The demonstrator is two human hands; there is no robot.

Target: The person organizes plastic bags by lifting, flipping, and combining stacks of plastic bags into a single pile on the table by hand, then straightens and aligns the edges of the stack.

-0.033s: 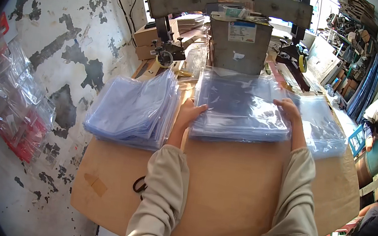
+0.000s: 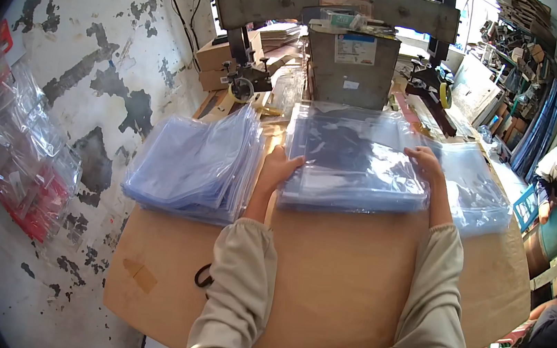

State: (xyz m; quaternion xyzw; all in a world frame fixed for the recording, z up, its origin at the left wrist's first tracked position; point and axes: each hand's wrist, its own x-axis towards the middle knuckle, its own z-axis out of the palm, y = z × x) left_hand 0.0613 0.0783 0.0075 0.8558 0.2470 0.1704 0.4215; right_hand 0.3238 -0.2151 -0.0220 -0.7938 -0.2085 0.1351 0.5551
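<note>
The rectangular stack of clear bluish plastic sheets (image 2: 356,163) lies mid-scene, hardly changed since the earlier picture, so it remains held between both hands. The left hand (image 2: 281,167) and right hand (image 2: 430,166) grip its side edges, thumbs over the top; the other fingers' spread is hidden. Similar clear plastic piles flank it, left (image 2: 186,159) and right (image 2: 471,187), on the tan tabletop (image 2: 341,286).

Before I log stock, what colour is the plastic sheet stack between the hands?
The plastic sheet stack is transparent with a bluish tint; head view.
</note>
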